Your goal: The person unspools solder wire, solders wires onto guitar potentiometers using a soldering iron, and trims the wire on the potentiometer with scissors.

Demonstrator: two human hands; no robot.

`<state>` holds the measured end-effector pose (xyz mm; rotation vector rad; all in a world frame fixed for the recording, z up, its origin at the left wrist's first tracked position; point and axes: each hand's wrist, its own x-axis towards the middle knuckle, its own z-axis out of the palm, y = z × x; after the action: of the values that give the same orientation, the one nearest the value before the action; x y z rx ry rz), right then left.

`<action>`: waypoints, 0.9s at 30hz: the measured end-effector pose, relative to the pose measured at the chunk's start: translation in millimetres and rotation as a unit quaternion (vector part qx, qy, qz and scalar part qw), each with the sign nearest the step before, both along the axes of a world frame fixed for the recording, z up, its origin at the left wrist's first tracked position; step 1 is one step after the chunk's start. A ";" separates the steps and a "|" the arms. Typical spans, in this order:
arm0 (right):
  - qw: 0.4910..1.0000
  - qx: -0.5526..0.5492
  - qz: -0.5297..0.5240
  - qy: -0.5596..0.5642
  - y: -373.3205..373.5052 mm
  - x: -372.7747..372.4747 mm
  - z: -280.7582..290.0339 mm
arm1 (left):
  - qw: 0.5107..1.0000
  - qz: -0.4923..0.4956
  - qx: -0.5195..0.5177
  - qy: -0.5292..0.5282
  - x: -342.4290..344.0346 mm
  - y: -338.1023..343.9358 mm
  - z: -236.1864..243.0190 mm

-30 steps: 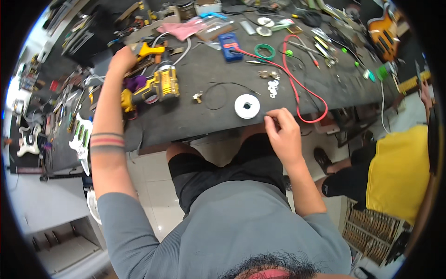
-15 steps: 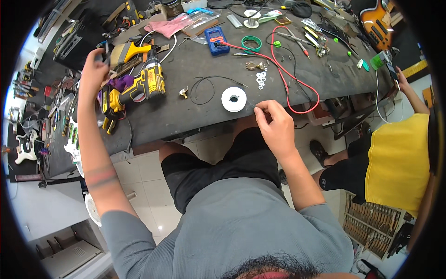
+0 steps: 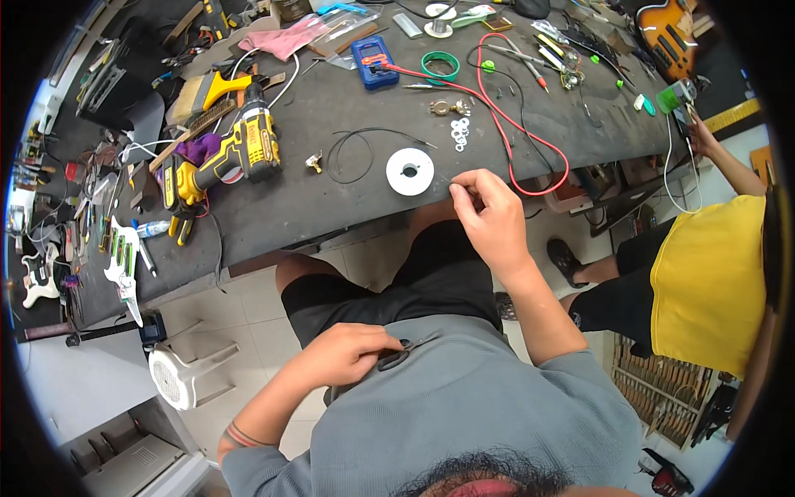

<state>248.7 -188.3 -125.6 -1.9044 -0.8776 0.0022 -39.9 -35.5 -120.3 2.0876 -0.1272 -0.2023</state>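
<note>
My left hand [image 3: 352,352] is closed around what look like small dark-handled scissors [image 3: 399,356], held just in front of my grey shirt with the narrow tips pointing right. Thumb and forefinger of my right hand [image 3: 489,211] pinch the end of a thin wire [image 3: 445,180], just past the bench's front edge. This wire runs toward a white spool [image 3: 410,172] lying flat on the bench. Left of the spool are a loosely coiled black cable [image 3: 349,157] and a small metal potentiometer [image 3: 314,161].
A yellow cordless drill [image 3: 224,161] and a wide brush [image 3: 203,93] lie on the left of the dark bench [image 3: 273,215]. Farther back are a blue multimeter [image 3: 374,65] with red leads, green tape [image 3: 440,65] and white washers [image 3: 460,132]. A person in yellow [image 3: 712,282] stands at right.
My left hand has come from the tool pile at the far left to in front of my shirt, bringing the scissors. My right hand still pinches the wire, almost in place.
</note>
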 end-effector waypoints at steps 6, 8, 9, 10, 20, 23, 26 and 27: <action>1.000 0.017 -0.002 0.013 -1.1 0.9 -2.6 | 0.963 -0.045 -0.058 0.258 33.6 10.5 19.6; 1.000 0.016 -0.004 0.019 -1.3 0.6 -1.6 | 0.957 -0.085 -0.080 0.265 34.9 22.7 4.5; 1.000 0.013 -0.003 0.018 -1.2 1.3 -2.2 | 0.949 -0.123 -0.105 0.271 35.8 28.2 -2.4; 1.000 0.009 -0.001 0.017 -1.2 1.8 -2.8 | 0.936 -0.125 -0.139 0.297 36.9 30.7 -4.6; 0.997 0.024 0.012 0.079 -3.9 1.0 -2.5 | 0.909 0.150 -0.362 0.141 119.0 20.9 -8.4; 0.996 0.025 0.011 0.083 -5.3 2.0 -3.6 | 0.919 0.164 -0.331 0.140 139.6 23.6 -3.7; 0.995 0.027 0.014 0.096 -5.3 2.2 -3.3 | 0.921 0.165 -0.326 0.137 145.7 23.3 0.9; 0.996 0.031 0.019 0.083 -5.2 2.3 -3.8 | 0.921 0.165 -0.324 0.139 146.2 21.7 1.5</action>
<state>251.0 -193.5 -129.4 -1.8011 -0.7911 0.1527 106.3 -13.8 -118.9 1.3724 0.2952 -0.2127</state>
